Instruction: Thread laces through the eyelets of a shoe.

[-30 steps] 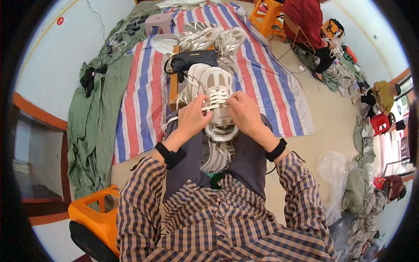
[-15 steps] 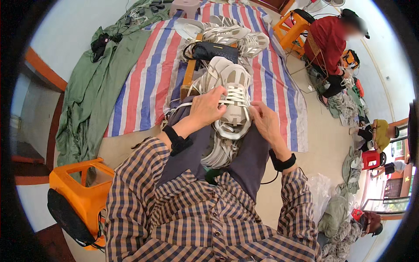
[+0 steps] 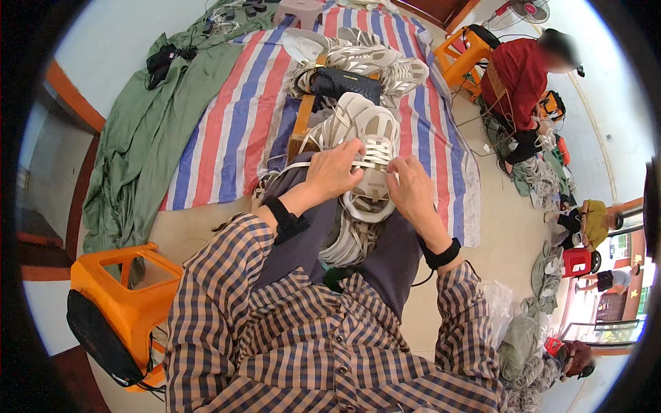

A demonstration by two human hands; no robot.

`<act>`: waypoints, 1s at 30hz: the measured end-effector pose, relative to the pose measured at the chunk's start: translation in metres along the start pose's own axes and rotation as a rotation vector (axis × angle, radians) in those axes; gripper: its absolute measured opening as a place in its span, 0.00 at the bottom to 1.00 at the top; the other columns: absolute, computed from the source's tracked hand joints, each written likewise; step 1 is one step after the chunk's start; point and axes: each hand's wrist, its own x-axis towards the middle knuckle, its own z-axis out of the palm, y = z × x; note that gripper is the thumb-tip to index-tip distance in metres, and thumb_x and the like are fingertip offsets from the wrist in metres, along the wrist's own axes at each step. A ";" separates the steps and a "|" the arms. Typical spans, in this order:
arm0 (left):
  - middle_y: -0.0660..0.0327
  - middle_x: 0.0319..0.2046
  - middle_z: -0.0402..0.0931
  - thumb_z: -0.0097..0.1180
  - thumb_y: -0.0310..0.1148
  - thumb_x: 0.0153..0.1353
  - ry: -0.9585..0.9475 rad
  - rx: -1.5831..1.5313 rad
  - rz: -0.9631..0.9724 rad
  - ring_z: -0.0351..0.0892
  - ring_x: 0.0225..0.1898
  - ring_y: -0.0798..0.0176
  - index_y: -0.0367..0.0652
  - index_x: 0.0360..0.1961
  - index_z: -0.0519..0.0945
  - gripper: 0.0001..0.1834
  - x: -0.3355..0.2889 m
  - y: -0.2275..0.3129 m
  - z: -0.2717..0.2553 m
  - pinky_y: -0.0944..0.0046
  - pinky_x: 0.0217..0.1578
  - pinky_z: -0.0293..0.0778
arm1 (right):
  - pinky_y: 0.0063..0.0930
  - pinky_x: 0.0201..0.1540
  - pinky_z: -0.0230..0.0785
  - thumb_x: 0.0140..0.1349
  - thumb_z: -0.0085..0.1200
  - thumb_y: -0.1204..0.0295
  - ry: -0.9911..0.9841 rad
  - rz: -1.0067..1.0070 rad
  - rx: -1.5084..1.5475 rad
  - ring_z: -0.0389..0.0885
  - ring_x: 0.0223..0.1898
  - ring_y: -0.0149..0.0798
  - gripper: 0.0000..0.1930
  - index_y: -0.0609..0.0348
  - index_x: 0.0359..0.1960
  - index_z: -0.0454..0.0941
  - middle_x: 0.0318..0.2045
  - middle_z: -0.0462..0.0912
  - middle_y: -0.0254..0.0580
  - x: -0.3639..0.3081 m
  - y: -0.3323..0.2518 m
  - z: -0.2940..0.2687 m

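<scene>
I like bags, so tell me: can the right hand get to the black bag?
Probably yes: the right hand is at the shoe, the black bag lies beyond the shoe's toe, and nothing seems to cover its top.

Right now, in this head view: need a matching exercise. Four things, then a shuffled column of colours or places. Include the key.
Things:
1. Laced sneaker
2. Pouch
3. Floor sheet
4. Stool at lower left

Colours or places:
A. Striped red, white and blue
B. Orange
C. Between the left hand and the right hand
D. Black

Pairs: 1-C, 2-D, 3-A, 4-B
</scene>
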 end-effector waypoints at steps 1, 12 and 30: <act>0.57 0.34 0.77 0.55 0.35 0.50 -0.002 0.000 0.000 0.79 0.33 0.49 0.48 0.42 0.69 0.17 0.000 0.001 0.000 0.50 0.32 0.72 | 0.43 0.36 0.70 0.57 0.52 0.72 -0.001 0.002 0.001 0.77 0.36 0.51 0.04 0.55 0.33 0.77 0.32 0.75 0.47 0.000 0.003 0.004; 0.57 0.31 0.78 0.55 0.34 0.50 0.026 0.013 0.020 0.80 0.33 0.50 0.48 0.43 0.69 0.17 0.001 0.002 -0.001 0.51 0.30 0.72 | 0.39 0.41 0.66 0.53 0.51 0.78 0.081 -0.198 -0.081 0.74 0.39 0.45 0.11 0.52 0.38 0.77 0.34 0.72 0.41 0.001 0.016 0.008; 0.59 0.29 0.77 0.57 0.38 0.51 -0.010 -0.024 0.033 0.80 0.32 0.53 0.49 0.44 0.70 0.19 -0.002 0.005 -0.006 0.53 0.30 0.72 | 0.35 0.43 0.68 0.56 0.54 0.75 -0.092 -0.146 0.111 0.73 0.41 0.47 0.05 0.57 0.34 0.77 0.37 0.72 0.45 0.012 0.036 0.013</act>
